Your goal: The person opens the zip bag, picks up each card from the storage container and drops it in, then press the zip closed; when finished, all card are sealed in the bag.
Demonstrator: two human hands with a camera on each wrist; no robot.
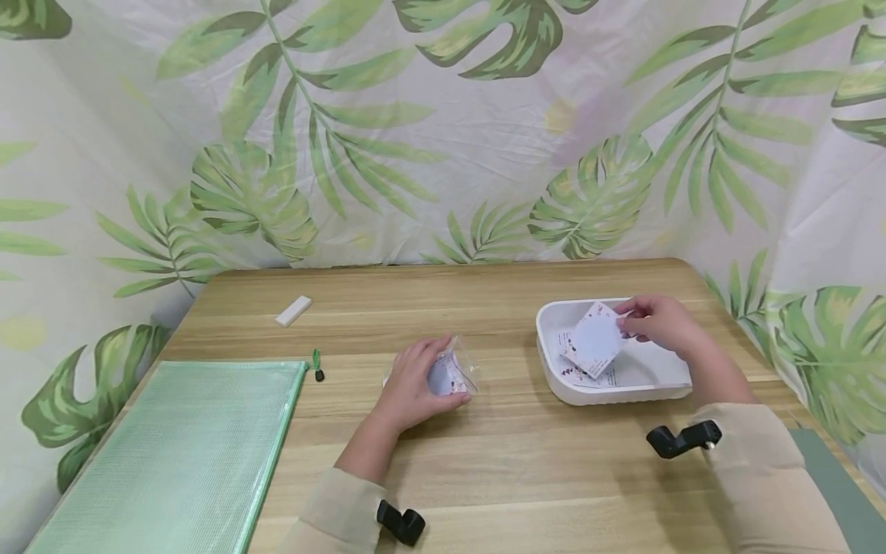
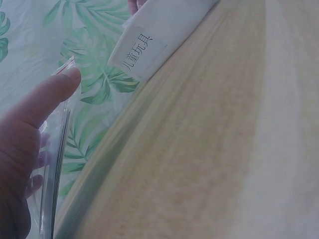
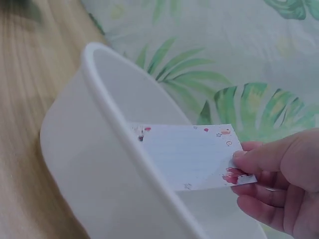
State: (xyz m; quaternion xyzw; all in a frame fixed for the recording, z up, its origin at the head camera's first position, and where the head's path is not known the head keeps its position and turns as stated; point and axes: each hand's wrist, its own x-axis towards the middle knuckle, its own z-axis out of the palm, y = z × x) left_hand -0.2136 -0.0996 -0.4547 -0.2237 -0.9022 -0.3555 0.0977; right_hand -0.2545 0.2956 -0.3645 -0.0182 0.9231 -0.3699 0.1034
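Note:
My right hand (image 1: 657, 323) pinches a square paper card (image 1: 597, 338) between thumb and fingers, over a white plastic tub (image 1: 581, 394). Small coloured drawings line the card's border around a pale lined middle, seen in the right wrist view. More printed cards (image 1: 573, 374) lie in the tub beneath it. Toward the middle of the table, my left hand (image 1: 415, 385) grips a clear plastic bag (image 1: 465, 362) with similar cards inside, thumb on one side and fingers on the other. The left wrist view shows this bag (image 2: 59, 144) edge-on.
A green-edged mesh zip pouch (image 1: 173, 446) covers the table's left side, with a green cord and black pull (image 1: 318, 369) at its corner. A small white block (image 1: 294, 311) lies behind it. A grey-green panel (image 1: 837, 492) sits at the right edge. Leaf-print cloth (image 1: 484, 192) hangs behind.

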